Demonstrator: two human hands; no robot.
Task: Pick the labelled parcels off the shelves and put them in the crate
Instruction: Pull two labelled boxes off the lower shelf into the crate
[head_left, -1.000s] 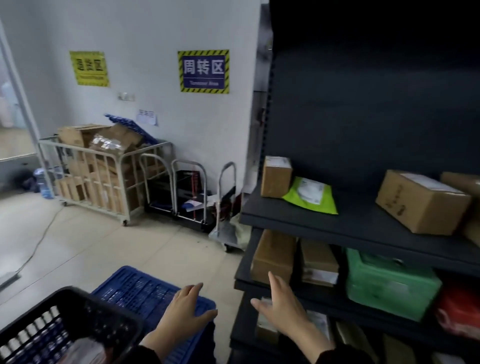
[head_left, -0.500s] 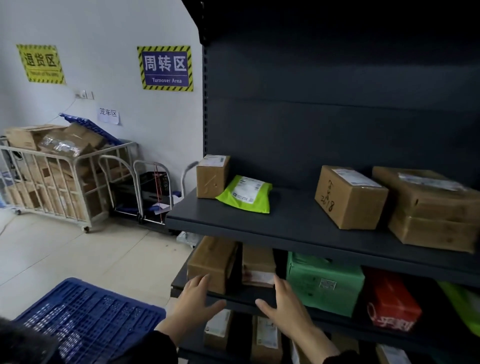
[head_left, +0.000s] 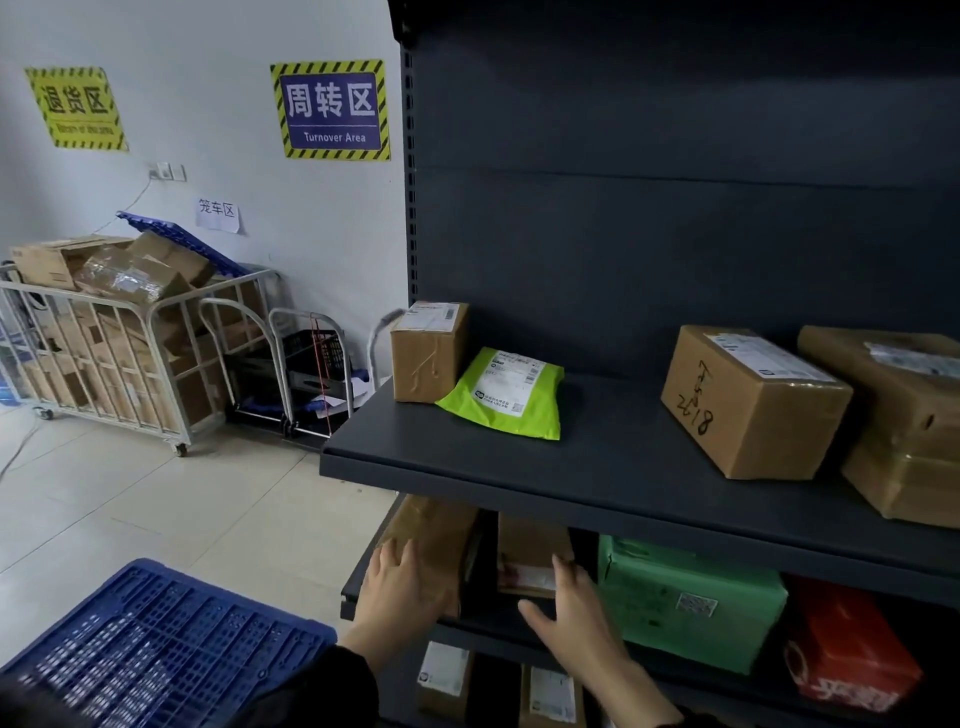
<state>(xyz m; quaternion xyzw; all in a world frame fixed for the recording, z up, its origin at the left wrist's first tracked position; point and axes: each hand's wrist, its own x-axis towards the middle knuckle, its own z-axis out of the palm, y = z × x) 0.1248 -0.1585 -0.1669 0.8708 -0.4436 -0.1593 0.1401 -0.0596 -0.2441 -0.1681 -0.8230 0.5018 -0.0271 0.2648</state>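
Both hands reach into the middle shelf (head_left: 649, 525) of a dark rack. My left hand (head_left: 400, 587) lies with straight fingers on the front of a brown carton (head_left: 441, 530) at the shelf's left end. My right hand (head_left: 566, 603) is open at the lower right corner of a second brown carton (head_left: 530, 551) with a label; contact is unclear. On the upper shelf stand a small labelled box (head_left: 428, 353), a lime-green mailer (head_left: 506, 392) and two larger cartons (head_left: 753, 400). A blue crate (head_left: 156, 644) sits at the lower left.
A green parcel (head_left: 691, 603) and a red parcel (head_left: 852, 644) lie to the right on the middle shelf, more labelled boxes (head_left: 447, 675) below. A wire cage trolley (head_left: 104, 353) full of cardboard and hand trucks (head_left: 306, 364) stand against the wall; tiled floor lies between.
The view has swung right and closer to the rack, and the black basket has left the frame. Both hands have moved from above the crate up to the middle-shelf cartons.
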